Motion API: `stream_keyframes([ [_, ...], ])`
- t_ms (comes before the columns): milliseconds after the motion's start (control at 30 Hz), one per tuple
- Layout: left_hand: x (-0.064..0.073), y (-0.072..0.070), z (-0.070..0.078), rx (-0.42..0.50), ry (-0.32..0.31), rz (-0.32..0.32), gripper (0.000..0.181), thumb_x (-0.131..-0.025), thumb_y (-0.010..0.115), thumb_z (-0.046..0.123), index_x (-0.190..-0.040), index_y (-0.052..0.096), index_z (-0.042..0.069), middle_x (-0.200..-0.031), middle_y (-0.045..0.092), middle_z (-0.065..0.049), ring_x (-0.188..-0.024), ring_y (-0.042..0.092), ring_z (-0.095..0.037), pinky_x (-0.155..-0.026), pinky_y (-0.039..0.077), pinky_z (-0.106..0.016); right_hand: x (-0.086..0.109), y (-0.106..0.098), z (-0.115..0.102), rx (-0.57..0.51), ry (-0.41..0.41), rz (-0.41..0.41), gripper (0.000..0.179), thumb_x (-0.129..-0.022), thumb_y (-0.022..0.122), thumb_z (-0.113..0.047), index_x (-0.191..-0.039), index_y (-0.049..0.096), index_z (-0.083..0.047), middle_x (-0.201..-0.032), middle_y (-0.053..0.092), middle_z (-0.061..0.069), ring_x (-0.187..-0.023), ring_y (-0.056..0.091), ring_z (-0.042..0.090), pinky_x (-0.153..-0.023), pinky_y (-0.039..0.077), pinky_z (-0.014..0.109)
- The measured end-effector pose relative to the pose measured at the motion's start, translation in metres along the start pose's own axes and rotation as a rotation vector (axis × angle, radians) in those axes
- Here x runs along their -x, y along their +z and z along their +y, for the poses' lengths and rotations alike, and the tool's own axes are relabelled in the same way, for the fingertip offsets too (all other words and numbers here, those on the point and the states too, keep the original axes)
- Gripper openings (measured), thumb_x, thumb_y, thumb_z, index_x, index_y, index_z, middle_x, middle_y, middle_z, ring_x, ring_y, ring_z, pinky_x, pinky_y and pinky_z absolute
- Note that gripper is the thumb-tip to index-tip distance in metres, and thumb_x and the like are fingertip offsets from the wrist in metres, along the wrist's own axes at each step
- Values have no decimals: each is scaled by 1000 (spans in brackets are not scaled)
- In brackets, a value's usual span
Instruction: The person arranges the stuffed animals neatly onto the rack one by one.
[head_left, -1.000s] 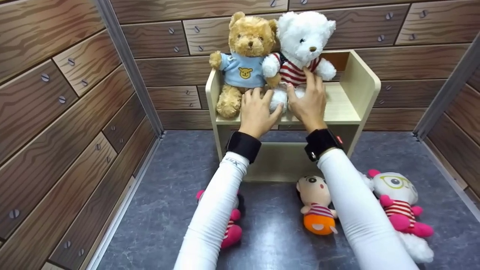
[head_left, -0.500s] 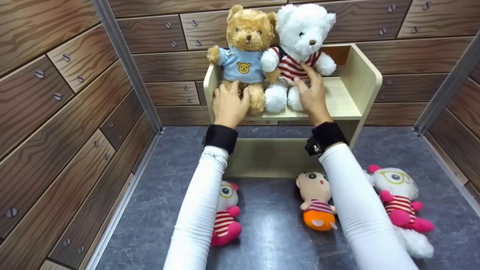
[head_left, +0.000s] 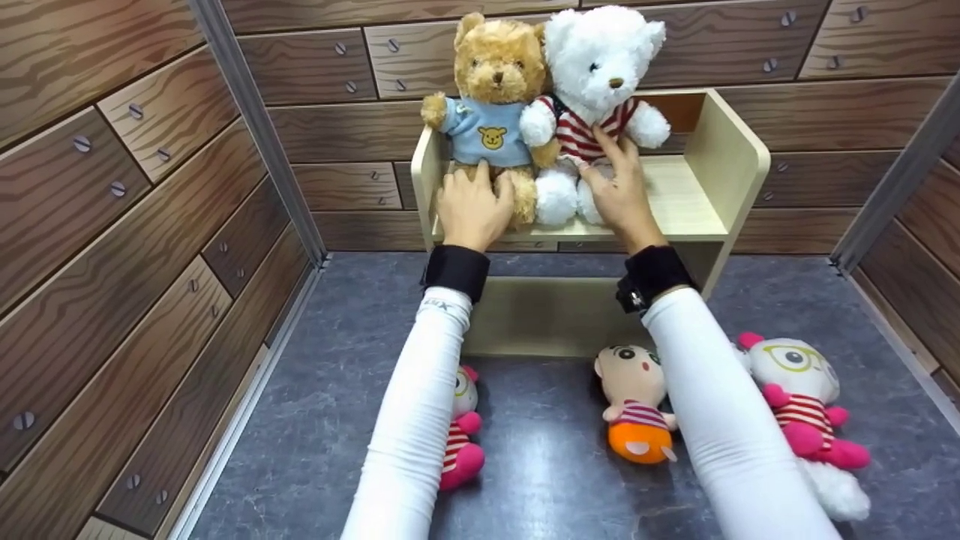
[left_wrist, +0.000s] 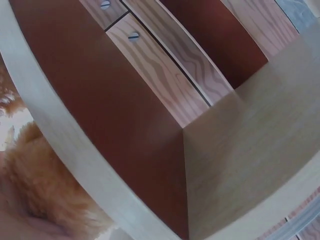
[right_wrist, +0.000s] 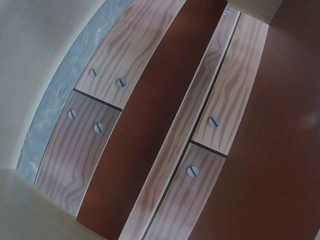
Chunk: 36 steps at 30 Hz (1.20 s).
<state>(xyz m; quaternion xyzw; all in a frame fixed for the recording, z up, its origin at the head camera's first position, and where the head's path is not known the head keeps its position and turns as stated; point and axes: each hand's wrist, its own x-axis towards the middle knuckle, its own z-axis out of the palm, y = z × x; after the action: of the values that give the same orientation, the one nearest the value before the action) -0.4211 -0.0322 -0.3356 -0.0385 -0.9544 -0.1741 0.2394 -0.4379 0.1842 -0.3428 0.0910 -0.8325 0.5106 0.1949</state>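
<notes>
A brown teddy bear [head_left: 499,64] in a light blue hoodie sits at the left end of a pale wooden shelf unit [head_left: 731,150]. Beside it, arm against arm, sits a white teddy bear [head_left: 600,64] in a red-and-white striped shirt. My left hand [head_left: 474,206] lies over the brown bear's lap, covering one leg, fingertips at the hoodie hem. In the left wrist view its fur [left_wrist: 55,185] shows beside the skin at the lower left. With index finger and thumb spread, my right hand [head_left: 621,187] presses the white bear's shirt front.
On the dark floor lie a doll [head_left: 636,409] with orange bottoms and two pink-and-white plush toys with glasses, one at right [head_left: 806,405], one partly behind my left sleeve [head_left: 409,420]. White fluff [head_left: 836,491] lies under the right one. Wood-patterned walls surround the shelf.
My left hand has moved left from between the bears onto the brown bear's lap. The white bear's head has shifted slightly left, nearer the brown bear. My right hand stays on its shirt.
</notes>
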Motion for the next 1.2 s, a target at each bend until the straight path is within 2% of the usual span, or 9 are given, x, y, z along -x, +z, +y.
stream_keyframes([
  [167, -5, -1, 7, -12, 29, -59, 66, -103, 26, 52, -148, 49, 10, -141, 56, -17, -133, 45, -33, -108, 38, -47, 1, -6, 0, 1, -18, -6, 65, -97, 58, -26, -157, 32, -35, -168, 5, 7, -153, 6, 29, -122, 9, 53],
  [300, -5, -2, 6, 19, 49, -83, 69, -102, 28, 59, -144, 53, 10, -140, 55, -18, -132, 43, -34, -109, 36, -46, 0, -9, 2, -60, 2, 30, 65, -97, 60, -27, -156, 34, -35, -167, 9, 6, -152, 11, 26, -122, 11, 50],
  [467, -1, 1, 1, 142, 71, -13, 59, -102, 37, 55, -133, 59, 10, -142, 50, -19, -130, 42, -34, -109, 37, -44, -1, -11, 5, -106, -19, 94, 64, -96, 63, -28, -155, 38, -27, -162, 21, 13, -147, 25, 26, -122, 16, 42],
  [667, 6, 8, -5, 229, 91, 108, 46, -102, 45, 45, -120, 63, 7, -140, 48, -19, -135, 38, -34, -113, 33, -43, 1, -8, 9, -116, -8, 98, 61, -97, 61, -30, -154, 40, -28, -162, 23, 12, -146, 28, 26, -122, 19, 42],
  [800, 12, 8, -1, 202, 134, 174, 39, -100, 49, 38, -120, 64, 8, -141, 50, -20, -140, 36, -37, -121, 19, -50, 3, -5, 10, -116, -20, 100, 61, -97, 62, -28, -154, 41, -25, -161, 24, 13, -146, 28, 27, -122, 19, 41],
  [933, 20, 7, 11, 154, 234, 207, 39, -97, 54, 36, -125, 63, 10, -145, 50, -18, -143, 37, -35, -121, 12, -59, 5, -2, 7, -114, -38, 94, 62, -96, 63, -28, -154, 41, -24, -161, 25, 14, -145, 29, 28, -121, 20, 40],
  [1000, 24, 6, 20, 121, 288, 183, 44, -97, 54, 40, -132, 60, 14, -148, 47, -18, -143, 36, -34, -120, 13, -62, 5, -1, 5, -107, -48, 95, 62, -95, 63, -27, -153, 42, -24, -159, 27, 15, -144, 31, 28, -121, 21, 41],
  [1067, 28, 6, 27, 74, 314, 126, 51, -98, 52, 47, -141, 55, 20, -152, 43, -18, -144, 35, -35, -118, 12, -65, 6, -2, 3, -104, -64, 102, 62, -95, 63, -26, -153, 43, -22, -157, 29, 16, -142, 33, 29, -120, 23, 42],
  [1200, 32, 14, 35, -62, 284, 45, 60, -97, 44, 64, -146, 51, 30, -151, 44, -16, -140, 39, -37, -116, 8, -69, 7, -4, 1, -101, -78, 114, 62, -94, 63, -24, -153, 43, -22, -156, 30, 17, -142, 33, 29, -119, 23, 44],
])
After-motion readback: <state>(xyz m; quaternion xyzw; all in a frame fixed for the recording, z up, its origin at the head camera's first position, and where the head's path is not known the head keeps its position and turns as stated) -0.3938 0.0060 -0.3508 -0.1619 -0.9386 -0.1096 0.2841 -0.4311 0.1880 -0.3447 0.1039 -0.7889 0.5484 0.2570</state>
